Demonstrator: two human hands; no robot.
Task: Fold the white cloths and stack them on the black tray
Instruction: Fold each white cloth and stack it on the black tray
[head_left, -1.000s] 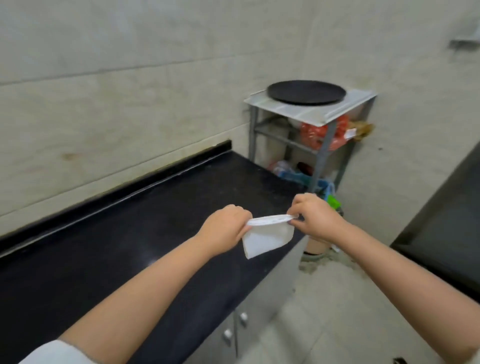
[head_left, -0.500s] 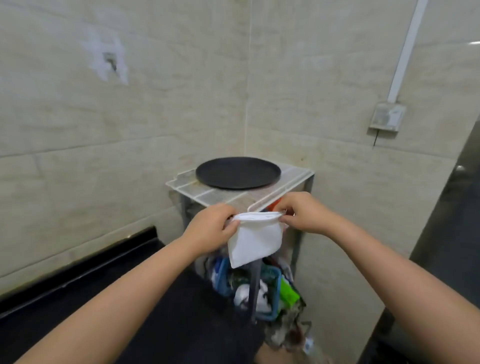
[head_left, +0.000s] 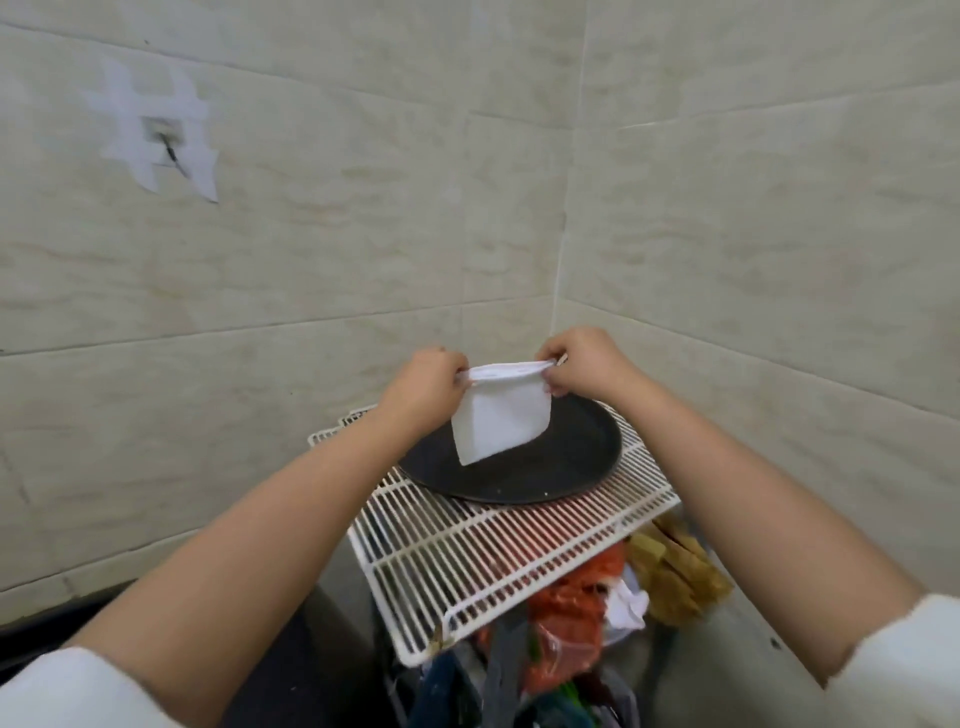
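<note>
Left hand (head_left: 423, 382) and right hand (head_left: 587, 364) fingers are pinching the folded white cloth's (head_left: 501, 415) top corners, dangling it over the black tray (head_left: 571, 467) sitting on a wire rack (head_left: 493, 561).

We hold a folded white cloth (head_left: 500, 420) up by its top edge, our left hand (head_left: 425, 384) pinching the left corner and our right hand (head_left: 589, 364) pinching the right one. The cloth hangs above the round black tray (head_left: 563, 470), whether touching it we cannot tell. The tray sits on a white wire rack (head_left: 488, 558) in the tiled corner. Bags and clutter (head_left: 582, 618) lie beneath the rack, near and to the right.
</note>
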